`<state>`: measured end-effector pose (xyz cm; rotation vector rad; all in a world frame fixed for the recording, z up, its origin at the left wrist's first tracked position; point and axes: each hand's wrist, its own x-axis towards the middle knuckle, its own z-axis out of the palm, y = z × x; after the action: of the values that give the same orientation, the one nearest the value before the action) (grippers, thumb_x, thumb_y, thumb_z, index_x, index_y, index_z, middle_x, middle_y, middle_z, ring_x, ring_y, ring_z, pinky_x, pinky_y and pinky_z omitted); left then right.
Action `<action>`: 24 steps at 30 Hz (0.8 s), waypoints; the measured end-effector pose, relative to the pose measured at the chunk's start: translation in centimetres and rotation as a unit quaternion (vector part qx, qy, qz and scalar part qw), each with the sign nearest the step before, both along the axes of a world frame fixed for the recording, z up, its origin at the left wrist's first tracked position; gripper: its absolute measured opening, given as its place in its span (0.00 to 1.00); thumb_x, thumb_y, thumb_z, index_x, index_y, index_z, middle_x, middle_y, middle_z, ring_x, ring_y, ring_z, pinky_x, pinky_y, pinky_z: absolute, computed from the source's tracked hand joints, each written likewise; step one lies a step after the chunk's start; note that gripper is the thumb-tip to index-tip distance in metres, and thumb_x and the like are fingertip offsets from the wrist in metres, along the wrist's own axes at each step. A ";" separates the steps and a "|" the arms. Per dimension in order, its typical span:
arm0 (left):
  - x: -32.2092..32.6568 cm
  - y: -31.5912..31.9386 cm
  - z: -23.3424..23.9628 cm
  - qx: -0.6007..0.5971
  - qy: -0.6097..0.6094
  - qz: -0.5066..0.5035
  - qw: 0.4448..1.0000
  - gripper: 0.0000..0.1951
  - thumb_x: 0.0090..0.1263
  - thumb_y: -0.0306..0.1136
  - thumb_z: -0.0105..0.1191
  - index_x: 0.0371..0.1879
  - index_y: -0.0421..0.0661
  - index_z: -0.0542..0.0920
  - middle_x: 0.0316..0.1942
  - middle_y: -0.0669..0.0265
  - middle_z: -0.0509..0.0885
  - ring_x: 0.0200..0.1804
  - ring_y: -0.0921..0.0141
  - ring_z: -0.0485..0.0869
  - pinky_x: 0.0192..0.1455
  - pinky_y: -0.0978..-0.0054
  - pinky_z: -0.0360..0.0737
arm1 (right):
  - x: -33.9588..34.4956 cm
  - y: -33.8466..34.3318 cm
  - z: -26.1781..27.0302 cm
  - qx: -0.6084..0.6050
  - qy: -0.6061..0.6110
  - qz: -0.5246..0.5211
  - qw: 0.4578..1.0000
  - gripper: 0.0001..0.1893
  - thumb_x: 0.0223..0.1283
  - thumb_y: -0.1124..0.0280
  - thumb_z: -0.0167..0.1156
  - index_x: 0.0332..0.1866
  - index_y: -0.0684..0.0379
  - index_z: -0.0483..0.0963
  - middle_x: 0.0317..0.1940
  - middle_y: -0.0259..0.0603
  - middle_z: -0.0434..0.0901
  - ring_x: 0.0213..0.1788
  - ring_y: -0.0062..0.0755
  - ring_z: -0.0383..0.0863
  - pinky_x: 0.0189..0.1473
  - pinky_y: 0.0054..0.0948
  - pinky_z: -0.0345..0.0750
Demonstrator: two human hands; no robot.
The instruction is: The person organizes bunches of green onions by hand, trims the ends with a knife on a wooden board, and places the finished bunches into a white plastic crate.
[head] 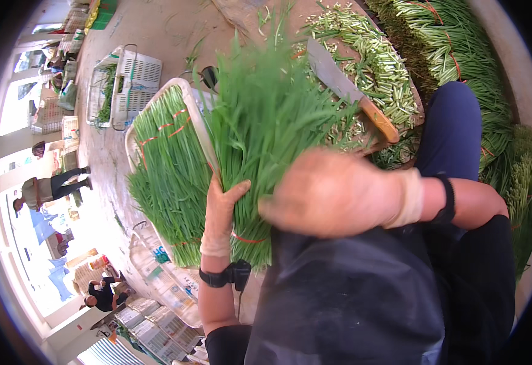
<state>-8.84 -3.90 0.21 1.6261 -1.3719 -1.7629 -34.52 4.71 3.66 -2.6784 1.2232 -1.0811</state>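
Observation:
A large bunch of long green garlic chives (252, 132) lies before me, a red band around its stem end and its leafy tips blurred. My left hand (222, 205), in a thin glove, grips the bunch's left side with the thumb over the stems. Right of the stems is my gloved right hand (334, 191), blurred by motion; its fingers cannot be made out, nor whether it holds anything. Banded chive bundles fill a white plastic crate (186, 91) on the left. Beyond my right hand, a cleaver with a wooden handle (377, 118) rests on a board among cut stem ends (380, 68).
Banded chive bundles (464, 54) lie along the right side. A white slotted crate (138, 73) with some greens stands on the floor at upper left. Two people, one standing (42, 189) and one seated (104, 294), are far off at left, near stacked crates (156, 326).

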 end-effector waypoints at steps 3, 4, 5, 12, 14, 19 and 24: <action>-0.2 -0.8 -0.1 0.025 -0.036 -0.028 0.999 0.19 0.66 0.29 0.62 0.55 0.36 0.79 0.48 0.62 0.87 0.48 0.70 0.85 0.55 0.71 0.82 | 4.2 0.0 -4.1 -0.018 0.020 0.089 0.996 0.07 0.57 0.66 0.58 0.36 0.56 0.77 0.31 0.31 0.78 0.40 0.32 0.80 0.53 0.33 0.75; -0.2 -0.3 -0.1 0.022 -0.038 -0.027 0.999 0.19 0.66 0.29 0.62 0.55 0.36 0.79 0.48 0.62 0.87 0.48 0.70 0.85 0.55 0.71 0.82 | 4.7 -0.3 -5.1 -0.050 0.040 0.020 0.998 0.14 0.57 0.66 0.57 0.46 0.58 0.77 0.34 0.31 0.76 0.42 0.30 0.79 0.53 0.32 0.75; -0.3 0.5 0.0 -0.013 -0.025 0.003 1.000 0.18 0.66 0.29 0.61 0.54 0.36 0.80 0.48 0.62 0.87 0.47 0.70 0.86 0.54 0.70 0.83 | 5.2 -0.5 -6.6 -0.054 0.060 -0.024 0.996 0.18 0.58 0.66 0.56 0.53 0.59 0.76 0.36 0.31 0.76 0.42 0.28 0.78 0.51 0.31 0.75; 1.0 1.9 -0.2 -0.011 0.104 0.131 0.986 0.20 0.65 0.26 0.58 0.58 0.37 0.78 0.49 0.60 0.86 0.48 0.67 0.87 0.54 0.68 0.85 | 1.9 1.6 -8.7 0.141 0.182 -0.083 0.970 0.15 0.57 0.66 0.57 0.49 0.57 0.78 0.32 0.32 0.78 0.36 0.29 0.80 0.42 0.30 0.74; 1.7 1.9 -0.6 -0.005 0.129 0.148 0.980 0.21 0.65 0.25 0.58 0.59 0.36 0.77 0.50 0.59 0.86 0.48 0.66 0.87 0.54 0.67 0.85 | -0.4 1.5 -9.5 0.180 0.223 -0.089 0.954 0.09 0.55 0.66 0.59 0.40 0.55 0.77 0.32 0.34 0.79 0.38 0.32 0.82 0.43 0.32 0.76; 1.1 2.0 0.4 0.011 0.126 0.106 0.986 0.23 0.65 0.27 0.57 0.60 0.36 0.76 0.51 0.59 0.85 0.49 0.66 0.87 0.55 0.67 0.85 | -7.3 0.7 -9.6 0.221 0.290 -0.133 0.921 0.06 0.52 0.71 0.60 0.37 0.56 0.77 0.31 0.39 0.82 0.34 0.36 0.85 0.42 0.34 0.79; -0.3 3.5 2.1 -0.030 0.101 0.094 0.990 0.22 0.63 0.29 0.58 0.57 0.35 0.78 0.49 0.61 0.86 0.47 0.69 0.86 0.55 0.69 0.83 | -9.9 -1.4 -2.9 0.043 0.098 -0.328 0.939 0.22 0.49 0.78 0.65 0.53 0.60 0.77 0.52 0.41 0.80 0.54 0.44 0.79 0.57 0.41 0.77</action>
<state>-9.16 -0.37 2.26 1.4500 -1.1310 -1.7065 -44.44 3.30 0.75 -2.3949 2.2406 -0.7585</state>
